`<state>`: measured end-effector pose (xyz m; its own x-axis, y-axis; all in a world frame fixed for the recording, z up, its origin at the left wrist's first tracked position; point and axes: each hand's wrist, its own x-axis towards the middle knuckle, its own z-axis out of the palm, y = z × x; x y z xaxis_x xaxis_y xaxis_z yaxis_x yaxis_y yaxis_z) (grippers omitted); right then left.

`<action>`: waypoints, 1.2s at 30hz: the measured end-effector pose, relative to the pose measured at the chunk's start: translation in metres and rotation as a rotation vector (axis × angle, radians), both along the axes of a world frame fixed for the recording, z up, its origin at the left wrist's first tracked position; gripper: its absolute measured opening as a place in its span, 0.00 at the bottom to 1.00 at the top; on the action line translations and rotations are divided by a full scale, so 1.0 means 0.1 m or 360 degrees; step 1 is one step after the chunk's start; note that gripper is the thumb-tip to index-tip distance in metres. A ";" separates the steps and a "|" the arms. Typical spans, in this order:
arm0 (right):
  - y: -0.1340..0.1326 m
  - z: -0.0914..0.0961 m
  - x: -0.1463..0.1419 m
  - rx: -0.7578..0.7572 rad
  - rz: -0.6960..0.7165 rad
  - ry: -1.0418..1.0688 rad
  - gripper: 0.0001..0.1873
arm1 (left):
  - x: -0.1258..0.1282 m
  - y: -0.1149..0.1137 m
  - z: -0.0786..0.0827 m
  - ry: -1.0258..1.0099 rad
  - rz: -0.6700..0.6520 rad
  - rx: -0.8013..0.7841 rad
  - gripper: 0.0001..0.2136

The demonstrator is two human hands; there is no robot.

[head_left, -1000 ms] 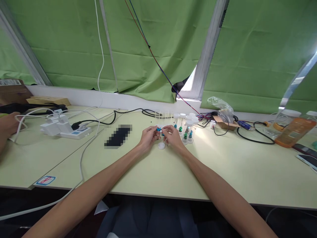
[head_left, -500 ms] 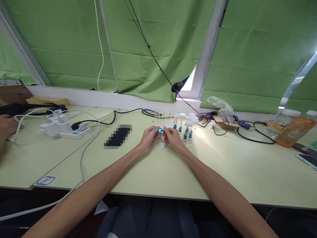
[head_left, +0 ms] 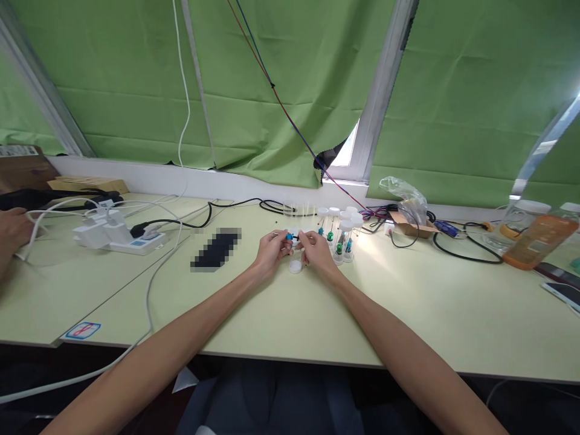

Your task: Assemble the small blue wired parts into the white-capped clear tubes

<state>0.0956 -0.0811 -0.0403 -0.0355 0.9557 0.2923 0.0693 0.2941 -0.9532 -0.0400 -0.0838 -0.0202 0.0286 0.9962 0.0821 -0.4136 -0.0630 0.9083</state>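
Observation:
Between the fingertips of my left hand [head_left: 268,252] is a small shiny blue metal piece [head_left: 289,236]; its exact kind is too small to make out. The thumb and fingers of my right hand [head_left: 319,251] pinch a thin black part [head_left: 296,237], which points toward the blue piece. Whether the two are joined I cannot tell. A round white cap [head_left: 295,266] lies on the table just below the hands. Right of my right hand stand several clear tubes with white lids [head_left: 345,225], holding green and blue pieces with thin rods.
Empty-looking clear tubes [head_left: 299,208] stand behind my hands. On the left are a white power strip [head_left: 142,243] with plugs, a blurred-out dark object [head_left: 216,249] and another person's hand [head_left: 16,231]. On the right are a small cardboard box [head_left: 410,227], cables and an orange bottle [head_left: 539,241].
The blue piece has turned and shifted slightly left in my left fingers, showing less bright glare. My right fingers have moved a little with the black part.

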 end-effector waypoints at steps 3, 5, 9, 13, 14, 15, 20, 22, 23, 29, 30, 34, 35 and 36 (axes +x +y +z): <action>0.02 -0.02 0.00 0.0089 0.0068 0.0024 0.22 | 0.00 0.02 -0.01 -0.0020 0.0025 -0.0003 0.10; 0.02 -0.03 0.00 0.0128 0.0110 0.0036 0.21 | 0.00 0.02 -0.02 -0.0026 0.0005 0.0004 0.09; 0.01 -0.03 0.01 0.0119 0.0109 -0.0015 0.19 | 0.00 0.01 -0.03 0.0002 -0.0025 0.0012 0.10; 0.00 -0.01 0.01 0.0076 0.0105 -0.0079 0.23 | -0.01 -0.01 -0.02 0.0041 -0.0056 0.0031 0.12; 0.00 -0.01 0.01 0.0060 0.0107 -0.0076 0.25 | -0.01 -0.02 -0.02 0.0050 -0.0071 0.0038 0.12; 0.00 0.00 0.01 0.0040 0.0113 -0.0066 0.26 | -0.01 -0.02 -0.01 0.0059 -0.0086 0.0048 0.12; -0.01 0.01 -0.01 -0.0058 0.0130 -0.0002 0.30 | 0.00 -0.05 0.01 0.0103 -0.0140 0.0096 0.11; -0.02 0.01 -0.01 -0.0059 0.0130 -0.0005 0.31 | 0.00 -0.05 0.01 0.0093 -0.0132 0.0092 0.11; -0.02 0.01 -0.01 -0.0047 0.0124 -0.0009 0.30 | 0.00 -0.05 0.02 0.0079 -0.0121 0.0087 0.11; -0.04 0.02 -0.02 0.0067 0.0104 -0.0021 0.22 | -0.01 0.00 0.01 0.0003 -0.0008 0.0024 0.11; -0.05 0.02 -0.02 0.0084 0.0119 -0.0022 0.21 | -0.01 0.00 0.01 -0.0006 -0.0006 0.0028 0.11; -0.07 0.04 -0.02 0.0143 0.0173 -0.0027 0.19 | 0.00 -0.01 0.01 -0.0003 -0.0041 0.0055 0.11; -0.07 0.04 -0.02 0.0150 0.0173 -0.0030 0.18 | 0.00 -0.01 0.00 0.0004 -0.0049 0.0057 0.11; -0.07 0.04 -0.02 0.0153 0.0169 -0.0036 0.17 | 0.00 -0.01 0.00 0.0008 -0.0056 0.0059 0.11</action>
<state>0.0933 -0.0881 -0.0366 -0.1426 0.9139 0.3802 0.0541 0.3907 -0.9189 -0.0403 -0.0850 -0.0201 0.0640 0.9909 0.1187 -0.4114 -0.0822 0.9077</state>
